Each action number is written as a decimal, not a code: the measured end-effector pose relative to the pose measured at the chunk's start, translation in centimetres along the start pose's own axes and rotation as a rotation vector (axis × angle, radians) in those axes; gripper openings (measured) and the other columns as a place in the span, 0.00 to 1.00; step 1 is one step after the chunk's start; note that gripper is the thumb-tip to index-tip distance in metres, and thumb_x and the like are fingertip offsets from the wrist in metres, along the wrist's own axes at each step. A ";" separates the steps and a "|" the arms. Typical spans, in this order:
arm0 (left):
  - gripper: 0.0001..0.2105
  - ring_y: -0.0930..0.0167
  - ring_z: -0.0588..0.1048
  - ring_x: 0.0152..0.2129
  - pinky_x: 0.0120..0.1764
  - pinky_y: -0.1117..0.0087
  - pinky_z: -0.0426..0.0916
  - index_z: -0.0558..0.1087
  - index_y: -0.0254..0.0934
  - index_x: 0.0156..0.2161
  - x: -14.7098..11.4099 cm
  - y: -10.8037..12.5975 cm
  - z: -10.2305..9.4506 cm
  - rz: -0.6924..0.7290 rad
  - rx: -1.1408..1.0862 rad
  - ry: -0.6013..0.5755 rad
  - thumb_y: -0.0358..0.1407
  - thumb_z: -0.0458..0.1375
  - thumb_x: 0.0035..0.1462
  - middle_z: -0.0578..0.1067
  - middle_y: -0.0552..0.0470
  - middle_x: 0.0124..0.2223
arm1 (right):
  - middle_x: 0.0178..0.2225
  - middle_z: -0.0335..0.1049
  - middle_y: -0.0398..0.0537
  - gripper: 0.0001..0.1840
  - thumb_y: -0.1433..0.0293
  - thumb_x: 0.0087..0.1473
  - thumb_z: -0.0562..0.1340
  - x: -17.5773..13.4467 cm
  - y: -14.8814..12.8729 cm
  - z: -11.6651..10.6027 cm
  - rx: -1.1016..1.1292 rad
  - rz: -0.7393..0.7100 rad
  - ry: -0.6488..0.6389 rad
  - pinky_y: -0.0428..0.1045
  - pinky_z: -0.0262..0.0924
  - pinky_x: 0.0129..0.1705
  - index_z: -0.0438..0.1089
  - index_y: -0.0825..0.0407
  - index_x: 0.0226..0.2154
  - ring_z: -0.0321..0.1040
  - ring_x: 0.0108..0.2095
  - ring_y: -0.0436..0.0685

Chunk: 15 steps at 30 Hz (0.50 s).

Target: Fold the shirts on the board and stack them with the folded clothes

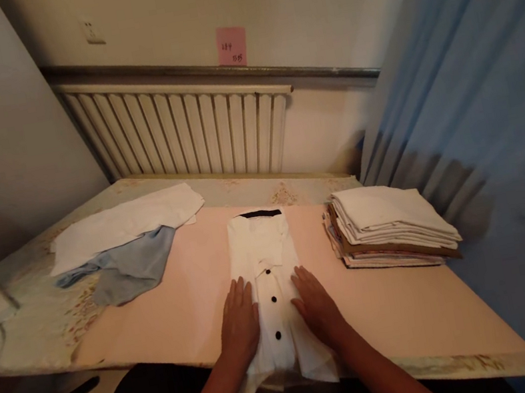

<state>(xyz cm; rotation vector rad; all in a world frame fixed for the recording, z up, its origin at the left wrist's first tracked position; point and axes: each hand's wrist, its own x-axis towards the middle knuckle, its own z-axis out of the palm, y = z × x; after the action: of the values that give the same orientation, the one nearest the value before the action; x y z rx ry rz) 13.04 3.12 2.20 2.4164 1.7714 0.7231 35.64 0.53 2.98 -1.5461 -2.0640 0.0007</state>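
A white shirt (pixel 263 244) with black buttons and a black inner collar lies in front of me, its sides folded in to a narrow strip. Its lower end hangs over the table's front edge. Flat on the shirt's left side rests my left hand (pixel 239 316), fingers stretched out. My right hand (pixel 315 301) lies the same way on the right side, level with the left one. The row of buttons runs between the two hands. Neither hand grips the cloth.
To the right stands a stack of folded clothes (pixel 392 214). White cloth (pixel 124 221) and a blue-grey garment (pixel 140 269) lie at left. A pink sheet (pixel 163 322) covers much of the table. Behind are a radiator (pixel 189 128) and, at right, a blue curtain (pixel 482 117).
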 end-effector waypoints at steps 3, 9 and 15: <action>0.23 0.58 0.52 0.64 0.62 0.51 0.49 0.61 0.32 0.61 1.1 -0.2 1.0 0.024 0.085 -0.086 0.37 0.45 0.62 0.59 0.41 0.65 | 0.63 0.54 0.60 0.27 0.69 0.56 0.57 0.4 -0.2 2.4 -0.053 -0.065 -0.082 0.64 0.47 0.64 0.61 0.58 0.58 0.45 0.65 0.65; 0.24 0.58 0.53 0.64 0.62 0.50 0.48 0.61 0.35 0.62 0.8 -1.1 1.8 0.061 0.175 -0.100 0.41 0.44 0.63 0.59 0.44 0.65 | 0.64 0.52 0.57 0.29 0.65 0.57 0.58 -0.6 0.6 4.2 -0.088 -0.070 -0.105 0.62 0.45 0.65 0.59 0.56 0.60 0.45 0.65 0.64; 0.25 0.58 0.54 0.64 0.62 0.50 0.49 0.60 0.36 0.63 0.7 -1.3 2.1 0.076 0.207 -0.076 0.42 0.43 0.64 0.59 0.45 0.65 | 0.64 0.53 0.54 0.29 0.63 0.58 0.58 -0.6 1.2 4.8 -0.132 -0.102 -0.086 0.61 0.46 0.65 0.58 0.55 0.60 0.46 0.65 0.64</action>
<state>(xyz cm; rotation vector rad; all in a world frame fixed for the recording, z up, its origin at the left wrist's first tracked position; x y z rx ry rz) 12.94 4.67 0.17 2.6154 1.8171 0.4669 34.72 1.96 -1.74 -1.5404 -2.2488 -0.1107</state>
